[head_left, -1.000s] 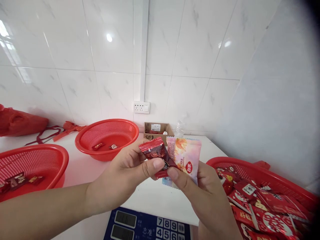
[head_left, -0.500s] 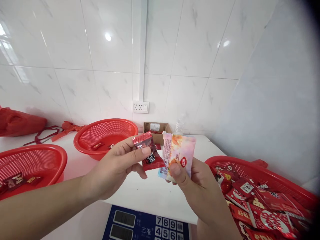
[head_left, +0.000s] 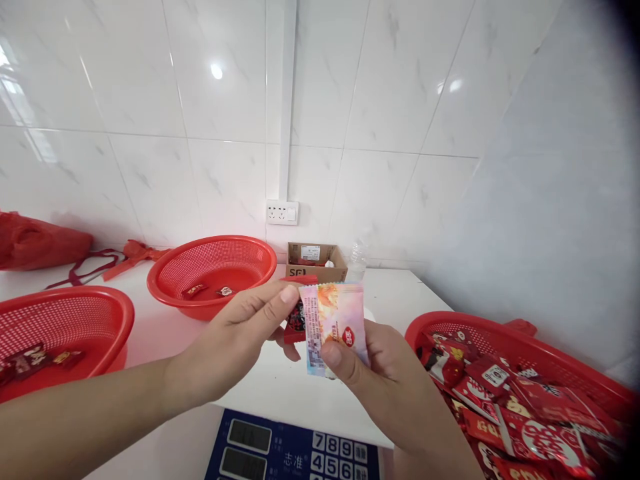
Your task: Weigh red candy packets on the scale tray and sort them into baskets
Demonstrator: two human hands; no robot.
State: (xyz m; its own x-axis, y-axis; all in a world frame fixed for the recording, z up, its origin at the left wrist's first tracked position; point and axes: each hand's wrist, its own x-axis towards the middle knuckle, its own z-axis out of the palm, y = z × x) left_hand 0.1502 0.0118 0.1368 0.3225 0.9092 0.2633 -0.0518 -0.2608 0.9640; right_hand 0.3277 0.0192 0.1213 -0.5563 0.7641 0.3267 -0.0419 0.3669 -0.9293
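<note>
Above the white top of a weighing scale, my left hand [head_left: 245,333] pinches a small dark red snack packet [head_left: 296,323] between thumb and fingers. Part of that packet is hidden behind a pastel pink and blue snack packet [head_left: 335,327]. My right hand [head_left: 387,380] grips the pastel packet, its thumb across the front and the fingers behind. The two packets overlap in front of me, and my left thumb tip reaches the pastel packet's upper left edge.
A red basket [head_left: 470,323] full of snack packets stands at the right. Two red baskets, one nearer [head_left: 107,300] and one farther [head_left: 167,273], hold a few packets. Behind are a cardboard box [head_left: 320,273] and clear bottle [head_left: 357,260]. The scale's blue keypad [head_left: 295,443] is in front.
My right hand has moved left and slightly down with the pastel packet, which now covers part of the red packet. My left thumb has shifted up toward the pastel packet's edge.
</note>
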